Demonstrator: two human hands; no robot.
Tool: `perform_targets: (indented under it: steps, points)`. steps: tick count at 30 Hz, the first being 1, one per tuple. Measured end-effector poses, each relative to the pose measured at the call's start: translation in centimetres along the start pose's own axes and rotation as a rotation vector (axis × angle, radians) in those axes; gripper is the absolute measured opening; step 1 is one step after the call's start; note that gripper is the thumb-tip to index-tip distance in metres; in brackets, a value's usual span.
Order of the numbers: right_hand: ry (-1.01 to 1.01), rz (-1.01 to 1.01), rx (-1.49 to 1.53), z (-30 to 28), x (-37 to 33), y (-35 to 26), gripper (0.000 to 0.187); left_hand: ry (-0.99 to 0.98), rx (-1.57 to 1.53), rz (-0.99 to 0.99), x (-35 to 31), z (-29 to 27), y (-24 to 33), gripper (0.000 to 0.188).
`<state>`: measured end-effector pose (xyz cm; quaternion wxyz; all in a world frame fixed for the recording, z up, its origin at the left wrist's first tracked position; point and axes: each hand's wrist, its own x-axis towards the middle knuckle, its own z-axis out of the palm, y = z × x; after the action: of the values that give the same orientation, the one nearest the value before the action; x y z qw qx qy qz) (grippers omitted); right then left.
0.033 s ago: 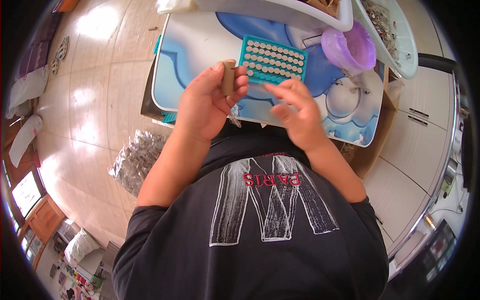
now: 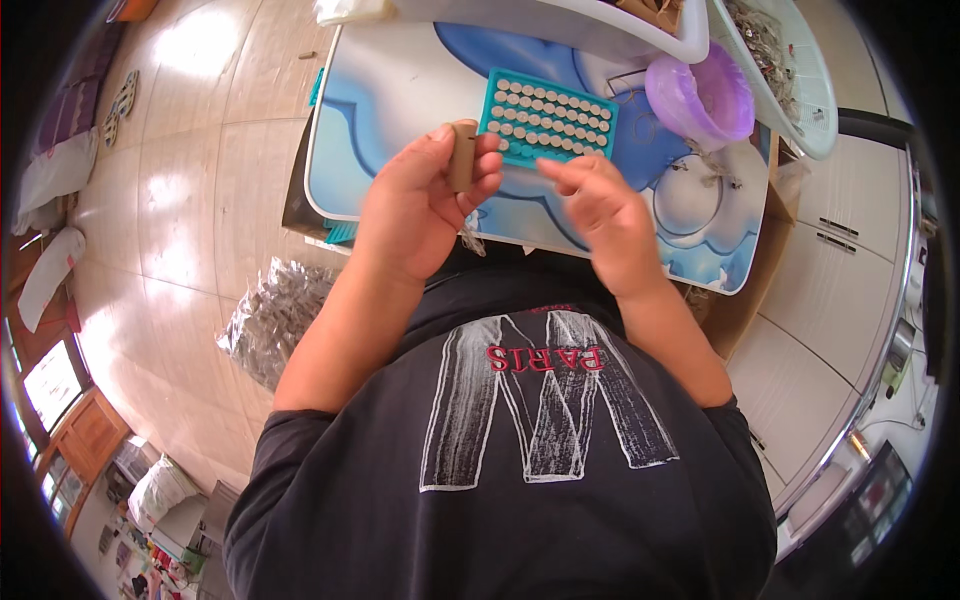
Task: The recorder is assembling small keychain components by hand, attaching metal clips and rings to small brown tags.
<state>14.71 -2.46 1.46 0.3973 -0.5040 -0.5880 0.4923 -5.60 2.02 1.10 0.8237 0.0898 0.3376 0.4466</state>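
My left hand (image 2: 412, 205) is closed around a short brown tube (image 2: 462, 158) with a dark slit-like mark near its top. It holds the tube upright between thumb and fingers, just left of a teal tray (image 2: 487, 108). Rows of small pale round pieces fill most of this tray, and its nearest row shows bare teal spots. At the tray's near edge is my right hand (image 2: 612, 222), slightly blurred, its fingers curled and drawn together. Whatever they may pinch is too small to make out.
The tray lies on a blue-and-white patterned table (image 2: 385, 75). A purple lined basin (image 2: 672, 100) stands to its right, beside a pale green basket (image 2: 815, 90) of scraps. A white bin (image 2: 540, 35) borders the far side. Silvery bundled material (image 2: 275, 320) lies lower left.
My right hand has shifted slightly right and its fingers have drawn together near the tray's edge. My left hand has moved a little to the right with the tube.
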Motion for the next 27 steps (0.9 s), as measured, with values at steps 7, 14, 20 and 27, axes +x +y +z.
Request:
perform_targets:
  steps: [7,14,20,27]
  points:
    - [0.25,0.276,0.496,0.4,0.5,-1.1,0.014,-0.077,0.042,-0.151,-0.1,1.1,-1.4,0.028]
    - [0.307,-0.367,-0.462,1.0,1.1,-2.2,0.022,-0.125,0.01,-0.19,-0.1,1.5,-2.2,0.027]
    - [0.307,-0.486,-0.561,1.1,1.3,-2.1,0.018,-0.131,-0.021,-0.189,-0.1,1.2,-2.4,0.027]
    - [0.277,-0.482,-0.535,0.8,1.1,-2.2,0.018,-0.128,0.001,-0.214,-0.3,1.8,-2.3,0.026]
